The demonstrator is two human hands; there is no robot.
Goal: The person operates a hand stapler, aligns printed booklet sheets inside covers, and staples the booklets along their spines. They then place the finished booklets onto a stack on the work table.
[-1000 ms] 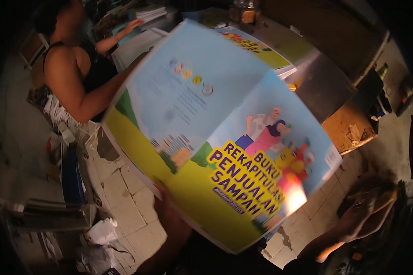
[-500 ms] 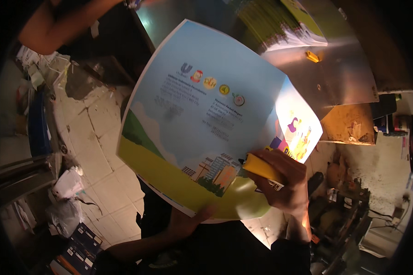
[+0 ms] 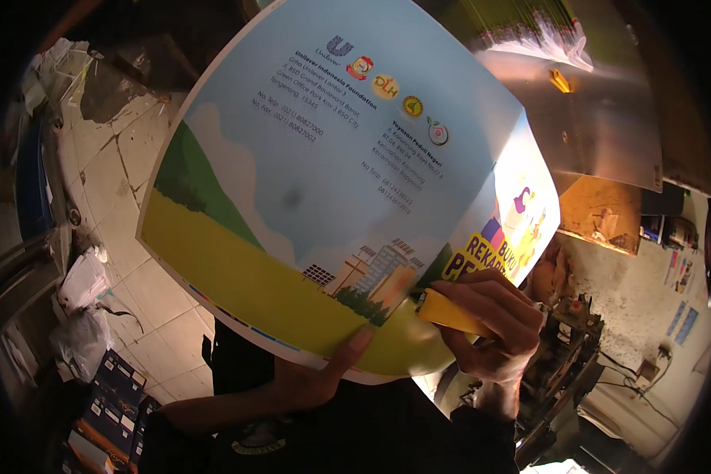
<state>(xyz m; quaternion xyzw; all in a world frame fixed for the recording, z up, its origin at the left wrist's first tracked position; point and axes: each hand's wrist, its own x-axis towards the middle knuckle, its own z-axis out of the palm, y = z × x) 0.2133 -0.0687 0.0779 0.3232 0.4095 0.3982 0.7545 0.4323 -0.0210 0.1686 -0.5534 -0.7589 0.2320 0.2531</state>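
A large printed cover sheet point(image 3: 292, 189) is spread at a tilt before me, blue at the top and yellow-green below, with drawn buildings and a fold toward its brightly lit right part. My left hand point(image 3: 320, 379) grips its lower edge, thumb on the printed face and the fingers hidden beneath. A yellow block-shaped tool point(image 3: 450, 312) with a dark end is held in my right hand point(image 3: 502, 324), fingers closed around it. That tool lies over the sheet close to the fold; whether it presses on the paper is hard to tell.
Beyond the sheet, a metal table point(image 3: 608, 130) bears a stack of printed booklets point(image 3: 533, 35) and a small yellow object point(image 3: 560, 80). Dark machinery point(image 3: 569, 347) stands at the right. Plastic bags point(image 3: 83, 340) and dark boxes point(image 3: 114, 403) lie on the tiled floor at the left.
The sheet appears larger and reaches farther left and up. My left thumb lies farther onto the print. The right hand keeps the yellow tool near the fold. Another person's arm at upper left has mostly gone.
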